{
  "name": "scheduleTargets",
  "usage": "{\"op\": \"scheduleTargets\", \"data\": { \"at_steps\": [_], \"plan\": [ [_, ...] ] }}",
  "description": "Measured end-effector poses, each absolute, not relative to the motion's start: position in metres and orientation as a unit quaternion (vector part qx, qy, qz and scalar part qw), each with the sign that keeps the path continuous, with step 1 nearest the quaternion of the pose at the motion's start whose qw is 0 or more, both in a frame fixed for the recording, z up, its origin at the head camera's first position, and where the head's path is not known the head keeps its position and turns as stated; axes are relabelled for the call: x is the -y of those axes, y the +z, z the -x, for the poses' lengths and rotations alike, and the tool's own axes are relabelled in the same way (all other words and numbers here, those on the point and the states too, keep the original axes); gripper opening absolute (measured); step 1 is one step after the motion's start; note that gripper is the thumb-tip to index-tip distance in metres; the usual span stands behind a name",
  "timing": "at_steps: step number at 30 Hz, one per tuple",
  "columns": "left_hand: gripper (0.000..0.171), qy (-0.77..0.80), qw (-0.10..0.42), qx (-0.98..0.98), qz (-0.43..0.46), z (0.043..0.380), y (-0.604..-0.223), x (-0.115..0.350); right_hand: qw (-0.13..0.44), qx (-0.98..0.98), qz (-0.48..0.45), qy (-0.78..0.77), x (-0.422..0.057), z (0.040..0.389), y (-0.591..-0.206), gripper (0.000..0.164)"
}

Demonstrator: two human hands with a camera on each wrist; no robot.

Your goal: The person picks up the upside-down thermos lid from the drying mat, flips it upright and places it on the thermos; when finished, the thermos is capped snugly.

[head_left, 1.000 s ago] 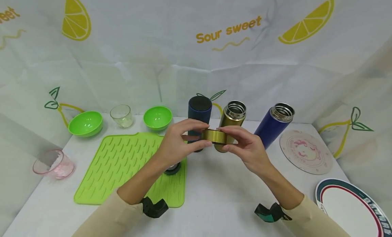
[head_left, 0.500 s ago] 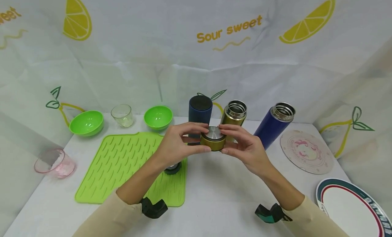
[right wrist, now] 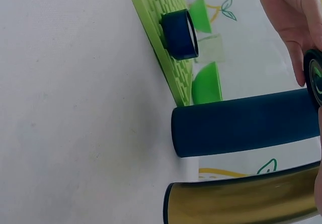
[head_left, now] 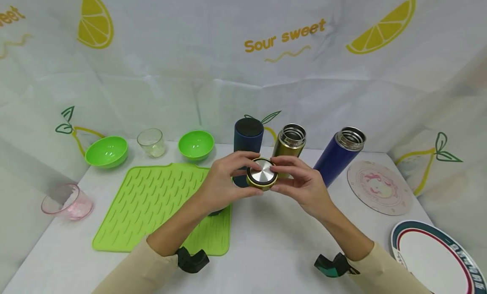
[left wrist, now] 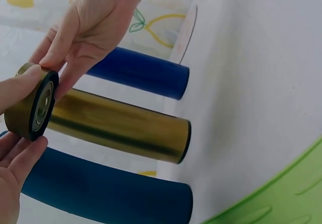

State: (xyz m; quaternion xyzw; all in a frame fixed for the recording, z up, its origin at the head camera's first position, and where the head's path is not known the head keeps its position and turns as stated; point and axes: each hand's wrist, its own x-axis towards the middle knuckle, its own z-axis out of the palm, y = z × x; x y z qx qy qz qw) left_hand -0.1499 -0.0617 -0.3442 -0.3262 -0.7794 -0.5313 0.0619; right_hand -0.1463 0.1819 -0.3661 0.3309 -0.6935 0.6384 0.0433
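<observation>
A gold bottle lid (head_left: 262,174) with a brushed steel top is raised over the table, tilted so that its top faces the head view. My left hand (head_left: 224,182) grips its left side with fingers and thumb, while my right hand (head_left: 304,182) pinches the right side. In the left wrist view, the lid's dark-rimmed underside (left wrist: 43,107) shows. Just behind stands a gold bottle (head_left: 289,145), uncapped with a steel mouth. Left of it is a dark blue bottle (head_left: 248,135) with a dark top; to the right, a blue bottle (head_left: 338,154) stands uncapped.
A blue lid (right wrist: 178,35) lies on the green mat (head_left: 152,209), mostly behind my left forearm in the head view. Green bowls (head_left: 106,152) and a clear glass (head_left: 151,142) line the back, a pink glass (head_left: 72,203) the left. Round mats (head_left: 380,188) lie at right.
Both hands have tipped the gold lid from edge-on until its steel top faces the head camera. It has also sunk slightly. The bottles have stayed in place.
</observation>
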Motion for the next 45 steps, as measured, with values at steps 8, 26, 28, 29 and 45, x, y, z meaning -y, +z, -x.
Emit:
{"op": "scheduleTargets", "data": {
  "at_steps": [8, 26, 28, 29, 45],
  "plan": [
    [0.041, -0.497, 0.095, 0.796, 0.333, 0.149, -0.343, 0.066, 0.068, 0.704, -0.338, 0.621, -0.18, 0.146, -0.36, 0.041],
    [0.041, -0.48, 0.095, 0.812, 0.317, 0.145, -0.355, 0.085, 0.188, 0.694, -0.177, 0.672, -0.189, 0.177, -0.369, 0.106],
    [0.041, -0.482, 0.093, 0.812, 0.316, 0.144, -0.356, 0.086, 0.163, 0.706, -0.152, 0.672, -0.188, 0.181, -0.376, 0.111],
    [0.041, -0.482, 0.093, 0.812, 0.316, 0.143, -0.357, 0.086, 0.154, 0.713, -0.141, 0.669, -0.188, 0.184, -0.38, 0.112],
    [0.041, -0.488, 0.089, 0.809, 0.316, 0.143, -0.362, 0.088, 0.107, 0.767, -0.101, 0.624, -0.188, 0.194, -0.414, 0.103]
  ]
}}
